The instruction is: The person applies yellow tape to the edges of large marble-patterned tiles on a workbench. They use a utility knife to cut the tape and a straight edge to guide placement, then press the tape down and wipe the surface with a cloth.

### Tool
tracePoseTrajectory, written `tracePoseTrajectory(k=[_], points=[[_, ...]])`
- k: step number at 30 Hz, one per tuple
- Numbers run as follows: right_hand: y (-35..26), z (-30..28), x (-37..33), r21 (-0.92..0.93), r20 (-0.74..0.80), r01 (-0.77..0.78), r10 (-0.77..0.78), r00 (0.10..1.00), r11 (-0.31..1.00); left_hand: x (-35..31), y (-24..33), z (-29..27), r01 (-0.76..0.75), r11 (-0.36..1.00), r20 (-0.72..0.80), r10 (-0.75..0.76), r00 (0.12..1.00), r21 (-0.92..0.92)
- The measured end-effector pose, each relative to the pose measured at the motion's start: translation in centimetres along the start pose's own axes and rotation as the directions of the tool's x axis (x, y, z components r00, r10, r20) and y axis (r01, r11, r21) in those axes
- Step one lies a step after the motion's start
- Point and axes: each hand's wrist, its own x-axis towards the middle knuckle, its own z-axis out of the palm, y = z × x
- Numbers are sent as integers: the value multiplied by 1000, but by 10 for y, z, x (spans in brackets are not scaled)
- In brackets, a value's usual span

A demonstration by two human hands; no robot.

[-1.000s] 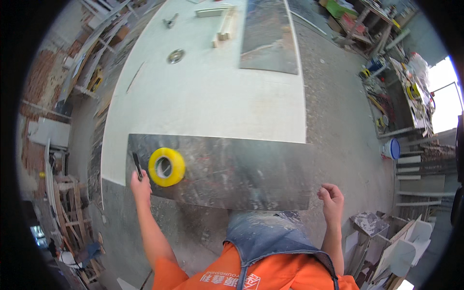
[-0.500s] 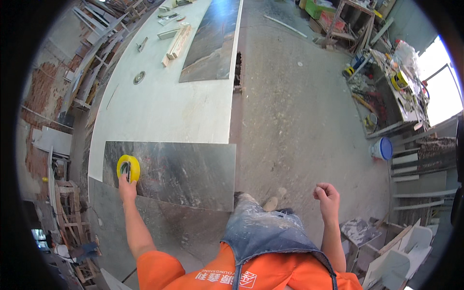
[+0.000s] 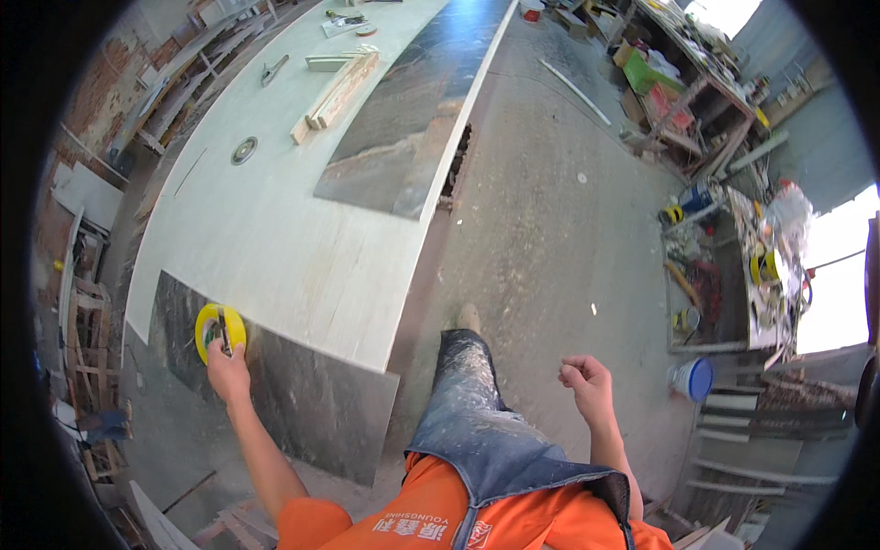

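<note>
My left hand point(image 3: 227, 371) is closed on a roll of yellow tape point(image 3: 237, 327), with a slim dark object point(image 3: 223, 328) held across the roll's hole; its exact kind is hard to make out. Both are over the dark, marbled stone-look slab point(image 3: 316, 399) at the near end of the long white table point(image 3: 275, 247). Away from the table, my right hand point(image 3: 589, 385) hangs over the floor at my right side. Its fingers are curled in, and nothing shows in them.
A second dark slab point(image 3: 394, 137) lies farther along the table, beside wooden strips point(image 3: 339, 96) and a round metal disc point(image 3: 244, 150). To the right stand a cluttered workbench point(image 3: 733, 275) and a bucket with a blue lid point(image 3: 700, 378). A pale rod point(image 3: 576, 93) lies on the floor.
My view has swung and the table now slants across it. One leg has stepped forward beside the table. My left hand still grips the tape roll; my right hand stays curled.
</note>
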Motion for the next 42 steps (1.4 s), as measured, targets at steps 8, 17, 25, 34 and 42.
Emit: tracePoseTrajectory(k=[8,17,25,34,42], points=[[-120,-11,188,-220,39,101,-95,995,970,63,271,97,-373,904,94,398,913,-209],[-217,36,387,-277,240,255,-190,952,926,155,465,184,-546,807,183,586,789,-226],[-337,110,624,-258,583,720,-491,648,644,188,530,193,-354,935,154,355,922,-34],[-460,317,775,126,800,988,-599,-49,88,83,664,236,-237,961,122,255,959,-144],[-448,393,783,209,833,970,-497,-244,-126,77,688,274,-104,975,130,131,983,-196]])
